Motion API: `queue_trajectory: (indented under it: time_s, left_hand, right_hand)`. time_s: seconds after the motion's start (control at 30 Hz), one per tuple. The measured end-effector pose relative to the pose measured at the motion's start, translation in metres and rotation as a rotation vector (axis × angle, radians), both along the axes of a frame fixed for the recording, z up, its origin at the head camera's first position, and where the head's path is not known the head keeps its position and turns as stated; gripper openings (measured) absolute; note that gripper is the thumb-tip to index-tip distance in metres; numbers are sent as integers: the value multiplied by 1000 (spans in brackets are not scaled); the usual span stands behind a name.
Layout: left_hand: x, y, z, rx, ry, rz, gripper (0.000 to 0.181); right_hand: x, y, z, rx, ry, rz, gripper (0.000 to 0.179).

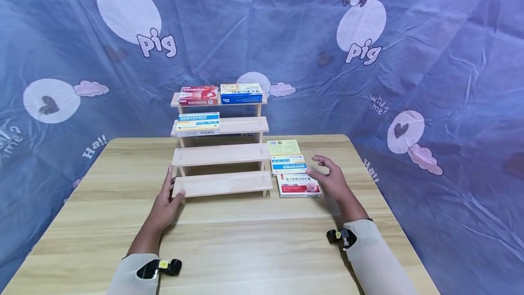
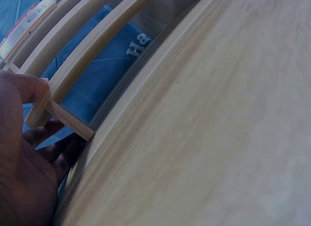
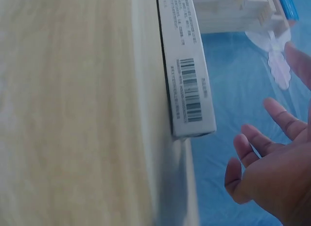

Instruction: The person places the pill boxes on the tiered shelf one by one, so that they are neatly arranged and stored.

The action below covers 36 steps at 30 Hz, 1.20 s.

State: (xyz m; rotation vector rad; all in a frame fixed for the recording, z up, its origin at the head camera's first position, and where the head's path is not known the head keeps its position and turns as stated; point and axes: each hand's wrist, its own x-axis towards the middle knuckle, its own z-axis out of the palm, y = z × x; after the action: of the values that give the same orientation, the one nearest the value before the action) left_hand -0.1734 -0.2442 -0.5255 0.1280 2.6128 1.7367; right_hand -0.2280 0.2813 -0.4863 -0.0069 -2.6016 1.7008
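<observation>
A wooden stepped rack (image 1: 223,183) stands on the table, four-tiered in look. My left hand (image 1: 164,208) holds the left end of its lowest step, thumb on top; in the left wrist view the fingers (image 2: 63,155) lie below and beside the board. My right hand (image 1: 333,183) hovers by three medicine boxes to the right of the rack, fingers loosely bent and holding nothing. These are a red-and-white box (image 1: 299,185), a blue-and-white box (image 1: 288,165) and a yellow-green box (image 1: 283,147). In the right wrist view a box's barcode side (image 3: 187,85) shows apart from the hand.
On the top step sit a red box (image 1: 199,95) and a blue-and-white vitamin D box (image 1: 241,94). Another blue-and-white box (image 1: 198,124) lies at the left of the step below. A blue printed cloth (image 1: 254,26) hangs behind and beside the wooden table (image 1: 245,249).
</observation>
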Motion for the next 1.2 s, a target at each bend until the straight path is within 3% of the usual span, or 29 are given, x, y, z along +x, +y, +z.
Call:
queue_trajectory:
  time_s: [0.4, 0.87, 1.0, 1.2]
  left_hand:
    - [0, 0, 0, -14, 9, 3, 91]
    - [2, -3, -2, 3, -1, -4, 91]
    - [2, -3, -2, 3, 1, -6, 91]
    - [2, -2, -3, -4, 24, -5, 91]
  right_hand:
    - [1, 24, -17, -47, -138, 49, 72]
    - [4, 44, -31, -78, -88, 181, 60]
    - [4, 49, -32, -43, -64, 235, 57]
    - [4, 56, -30, 37, -96, 283, 60]
